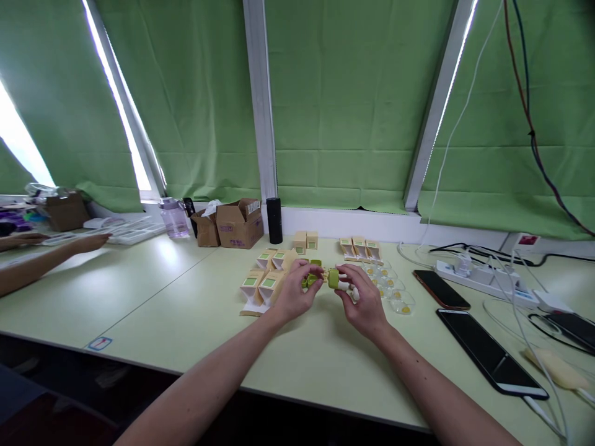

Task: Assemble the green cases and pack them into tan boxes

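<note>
My left hand (299, 290) and my right hand (365, 302) meet above the table, fingers closed in pinches. Between the right fingertips is a small green-and-white piece (333, 279), whose exact kind I cannot make out. The left fingertips close on a small pale yellow part (325, 276) at its left end; whether the two are joined is unclear. More green pieces (312, 280) lie just behind the left fingers. Beside the left hand stand several small cardboard boxes (260, 291) with green squares on top. Clear round plastic shells with yellow centres (402, 307) lie past the right hand.
More small boxes (360, 249) stand farther back, near a black cylinder (274, 221) and open cartons (239, 224). Two phones (493, 353) (441, 289), a power strip (486, 284) and loose cables occupy the right. At far left, another person's arms (51, 257) reach over white trays (134, 230).
</note>
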Demonstrator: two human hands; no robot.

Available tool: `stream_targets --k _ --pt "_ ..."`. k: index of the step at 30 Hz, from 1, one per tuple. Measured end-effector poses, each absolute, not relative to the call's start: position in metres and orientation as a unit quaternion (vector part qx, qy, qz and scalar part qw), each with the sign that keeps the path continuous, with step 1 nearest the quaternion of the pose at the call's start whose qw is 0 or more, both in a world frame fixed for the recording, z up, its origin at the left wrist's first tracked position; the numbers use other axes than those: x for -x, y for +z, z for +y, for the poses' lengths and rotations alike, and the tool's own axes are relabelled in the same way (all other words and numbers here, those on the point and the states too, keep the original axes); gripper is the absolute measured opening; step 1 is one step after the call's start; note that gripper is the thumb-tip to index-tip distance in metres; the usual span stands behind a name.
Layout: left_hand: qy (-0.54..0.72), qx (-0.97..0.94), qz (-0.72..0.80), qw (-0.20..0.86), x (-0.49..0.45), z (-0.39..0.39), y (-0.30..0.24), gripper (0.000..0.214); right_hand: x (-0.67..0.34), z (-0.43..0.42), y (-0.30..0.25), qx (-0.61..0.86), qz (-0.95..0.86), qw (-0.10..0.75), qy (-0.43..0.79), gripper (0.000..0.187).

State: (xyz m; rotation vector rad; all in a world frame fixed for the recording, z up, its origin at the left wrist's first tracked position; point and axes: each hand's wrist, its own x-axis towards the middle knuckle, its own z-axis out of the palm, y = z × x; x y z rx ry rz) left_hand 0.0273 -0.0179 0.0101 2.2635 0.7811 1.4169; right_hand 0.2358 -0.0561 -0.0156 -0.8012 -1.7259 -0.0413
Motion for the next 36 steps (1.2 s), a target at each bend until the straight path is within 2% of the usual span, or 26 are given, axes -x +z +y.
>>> stream_targets --k 3,11,21,36 --pt "0.491 -0.794 0.301 0.194 -0.028 -0.018 0.008 0.009 -0.235 -0.056 -0.016 0.341 -0.737 0.584 -0.018 0.046" --pt "0.472 -0.781 0.329 0.245 -0.035 -0.014 0.002 0.013 -0.236 -0.051 -0.022 0.332 -0.75 0.572 -0.025 0.043" --pt "0.469 -0.777 0.333 0.256 -0.036 -0.016 0.004 0.016 -0.237 -0.05 -0.024 0.339 -0.755 0.56 -0.045 0.038" --pt "0.461 -0.771 0.348 0.267 -0.035 -0.018 0.007 0.016 -0.236 -0.047 -0.026 0.342 -0.747 0.57 -0.008 0.039"
